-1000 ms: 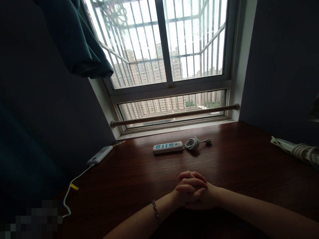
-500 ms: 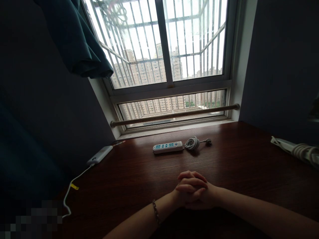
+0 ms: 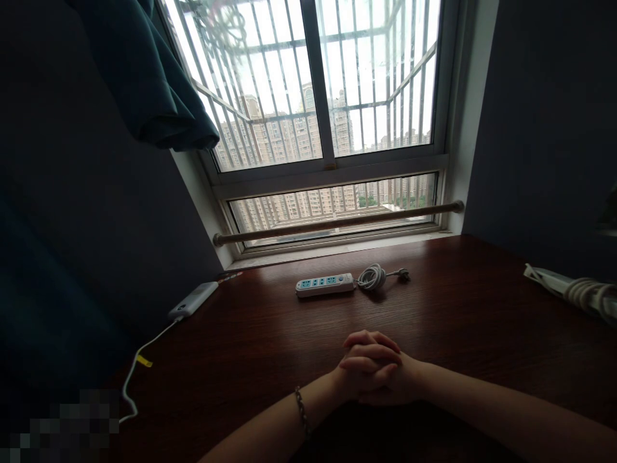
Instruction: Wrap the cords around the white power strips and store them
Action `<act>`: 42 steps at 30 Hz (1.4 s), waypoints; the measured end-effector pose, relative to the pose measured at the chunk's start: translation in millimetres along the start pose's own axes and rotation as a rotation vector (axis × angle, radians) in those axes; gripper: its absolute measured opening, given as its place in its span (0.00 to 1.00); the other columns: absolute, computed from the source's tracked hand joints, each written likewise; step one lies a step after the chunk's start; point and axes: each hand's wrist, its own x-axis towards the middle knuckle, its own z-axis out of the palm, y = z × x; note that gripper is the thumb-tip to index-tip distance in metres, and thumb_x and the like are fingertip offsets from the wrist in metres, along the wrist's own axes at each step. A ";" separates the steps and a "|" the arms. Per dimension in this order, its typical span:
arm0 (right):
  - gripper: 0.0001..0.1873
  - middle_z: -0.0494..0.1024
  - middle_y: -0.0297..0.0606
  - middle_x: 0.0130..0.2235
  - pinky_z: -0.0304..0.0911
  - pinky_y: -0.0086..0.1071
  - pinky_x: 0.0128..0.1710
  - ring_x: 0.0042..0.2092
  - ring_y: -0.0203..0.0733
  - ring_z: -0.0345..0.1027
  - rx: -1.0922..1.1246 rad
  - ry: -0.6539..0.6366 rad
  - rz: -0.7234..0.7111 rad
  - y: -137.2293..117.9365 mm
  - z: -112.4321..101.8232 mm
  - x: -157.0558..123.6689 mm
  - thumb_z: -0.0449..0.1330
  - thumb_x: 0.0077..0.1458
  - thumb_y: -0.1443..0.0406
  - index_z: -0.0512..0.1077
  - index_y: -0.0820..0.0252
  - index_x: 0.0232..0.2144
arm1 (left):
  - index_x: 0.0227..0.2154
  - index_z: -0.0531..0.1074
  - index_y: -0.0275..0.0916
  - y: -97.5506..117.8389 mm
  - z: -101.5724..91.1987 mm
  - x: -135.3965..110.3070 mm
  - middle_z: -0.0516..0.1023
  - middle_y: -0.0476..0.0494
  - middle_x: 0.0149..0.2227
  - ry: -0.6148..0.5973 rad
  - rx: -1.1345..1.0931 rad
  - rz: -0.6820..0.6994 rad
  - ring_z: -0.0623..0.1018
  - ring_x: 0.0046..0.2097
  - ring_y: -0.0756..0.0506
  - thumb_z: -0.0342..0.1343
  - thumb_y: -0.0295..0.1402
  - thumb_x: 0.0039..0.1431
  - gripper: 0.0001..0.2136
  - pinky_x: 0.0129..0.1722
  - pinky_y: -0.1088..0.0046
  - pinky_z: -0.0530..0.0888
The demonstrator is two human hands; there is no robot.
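Note:
My left hand [image 3: 359,373] and my right hand [image 3: 393,376] rest clasped together on the dark wooden desk [image 3: 457,321], fingers interlaced, with nothing held in them. A beaded bracelet [image 3: 301,411] circles my left wrist. Farther back on the desk lies a white power strip [image 3: 324,285] with its coiled cord and plug [image 3: 378,277] to its right, well beyond my hands.
A white power bank [image 3: 193,299] with a white cable [image 3: 139,366] lies at the desk's left edge. Another coiled white cord [image 3: 585,294] sits at the right edge. A barred window [image 3: 318,96] with a rod [image 3: 337,223] stands behind; a dark curtain [image 3: 149,83] hangs upper left.

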 end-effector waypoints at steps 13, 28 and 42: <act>0.30 0.57 0.41 0.55 0.53 0.39 0.53 0.57 0.44 0.46 -0.014 -0.007 -0.019 -1.8 -4.6 1.5 0.54 0.50 0.50 0.58 0.53 0.54 | 0.37 0.70 0.36 6.9 -5.9 2.0 0.71 0.45 0.42 -0.011 0.077 0.020 0.71 0.46 0.47 0.52 0.27 0.52 0.08 0.46 0.74 0.70; 0.31 0.55 0.40 0.55 0.53 0.38 0.53 0.57 0.43 0.45 -0.009 0.017 -0.015 -0.4 -1.2 -0.4 0.54 0.49 0.50 0.57 0.51 0.54 | 0.36 0.69 0.35 2.0 -3.2 1.5 0.70 0.44 0.43 0.020 -0.104 0.034 0.70 0.48 0.47 0.52 0.28 0.53 0.07 0.47 0.73 0.69; 0.31 0.57 0.41 0.54 0.53 0.37 0.53 0.58 0.43 0.45 -0.040 0.022 -0.035 0.9 -0.9 0.0 0.54 0.49 0.50 0.57 0.52 0.54 | 0.35 0.71 0.40 8.9 -5.1 0.2 0.73 0.45 0.41 0.104 -0.316 -0.013 0.71 0.46 0.45 0.52 0.31 0.52 0.07 0.48 0.68 0.70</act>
